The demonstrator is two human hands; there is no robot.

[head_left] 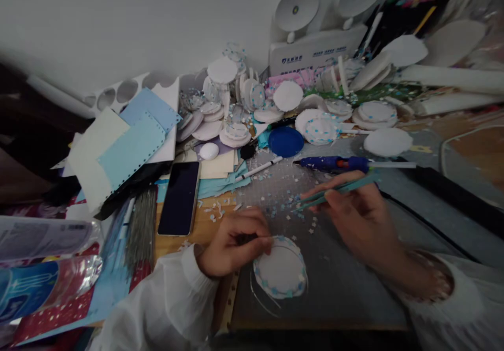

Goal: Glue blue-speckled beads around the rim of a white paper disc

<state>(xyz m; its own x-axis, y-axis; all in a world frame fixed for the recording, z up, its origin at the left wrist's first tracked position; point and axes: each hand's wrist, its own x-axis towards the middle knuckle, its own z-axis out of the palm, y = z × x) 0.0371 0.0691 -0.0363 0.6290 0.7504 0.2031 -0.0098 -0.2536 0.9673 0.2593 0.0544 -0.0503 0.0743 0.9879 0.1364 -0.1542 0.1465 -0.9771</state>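
- Lying flat on a grey mat (346,301), near its front edge: one round white disc (280,268), its rim ringed with small blue and white stars (289,293), too blurred to count. Thin strands curl beside its lower left.
- One left hand (236,241), thumb and fingertips pinched on the disc's upper left edge.
- One right hand (356,217), holding one pair of teal tweezers (356,184), tips among loose bits (289,217) scattered on the mat.
- Behind these, one blue glue gun (333,163), one blue lid (286,141) and one white pen (260,168).
- Left, on bare wood (210,230), one phone (179,199); farther left, two plastic bottles, one with a purplish label (43,235), one with a blue label (29,288).
- At the back, many piled discs (222,71), uncounted; one white box (311,52); two white dishes (297,18); a plain pale wall (118,20). The room is dim.
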